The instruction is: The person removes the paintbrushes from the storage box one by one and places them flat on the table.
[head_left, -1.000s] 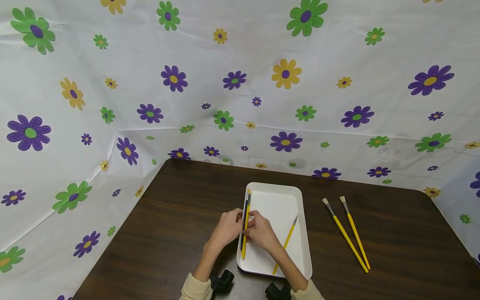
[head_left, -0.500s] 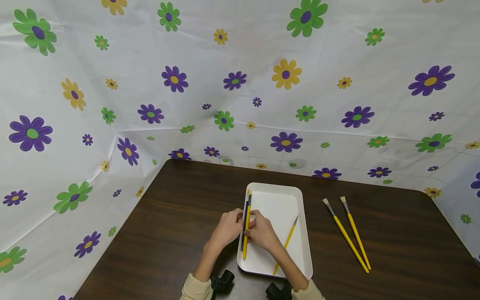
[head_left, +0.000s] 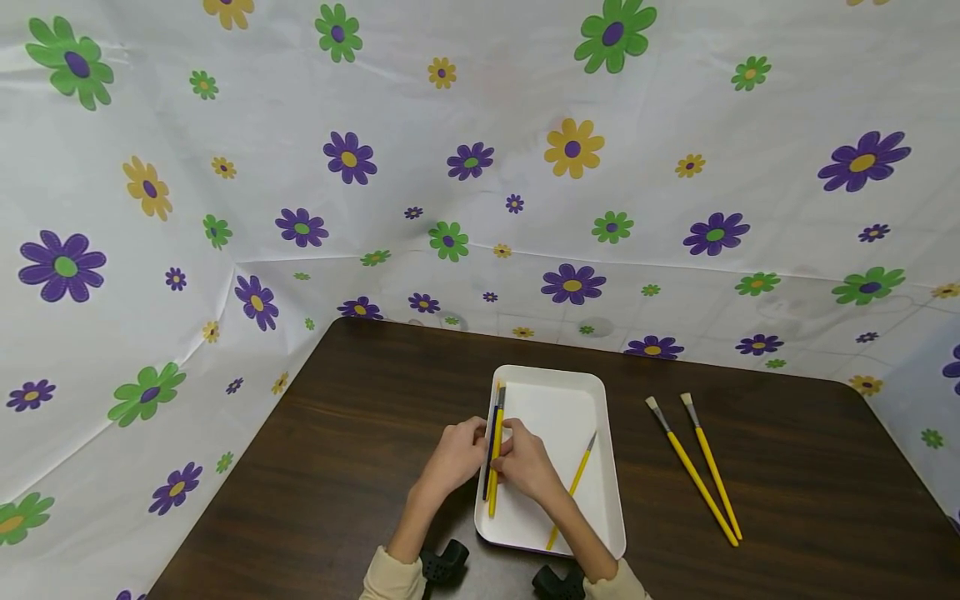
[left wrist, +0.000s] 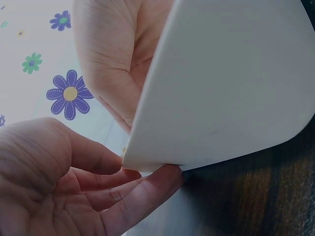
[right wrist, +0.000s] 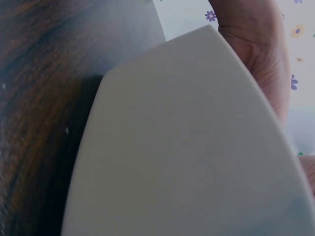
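Note:
Several paintbrushes lie in a white tray (head_left: pixel 551 383). Along its left side, a yellow-handled paintbrush (head_left: pixel 498 425) lies next to a dark-handled paintbrush (head_left: pixel 486 479). My right hand (head_left: pixel 527 462) reaches into the tray and pinches the yellow-handled paintbrush; its fingertips are partly hidden. At the tray's left wall, my left hand (head_left: pixel 455 454) pinches the rim, thumb and fingers on the edge in the left wrist view. Another thin yellow paintbrush (head_left: pixel 581 467) lies slanted on the tray's right side, partly behind my right forearm. In the right wrist view, the tray's outer wall (right wrist: pixel 182 132) blocks most of the hand.
To the tray's right, two yellow paintbrushes with pale bristles, an outer one (head_left: pixel 708 462) and an inner one (head_left: pixel 686 467), lie on the dark wooden table (head_left: pixel 360 383). A flowered white cloth (head_left: pixel 510 108) hangs behind the table and along its left.
The yellow-handled paintbrush in the tray has shifted slightly to the right, away from the dark-handled one. Both hands have stayed nearly in place.

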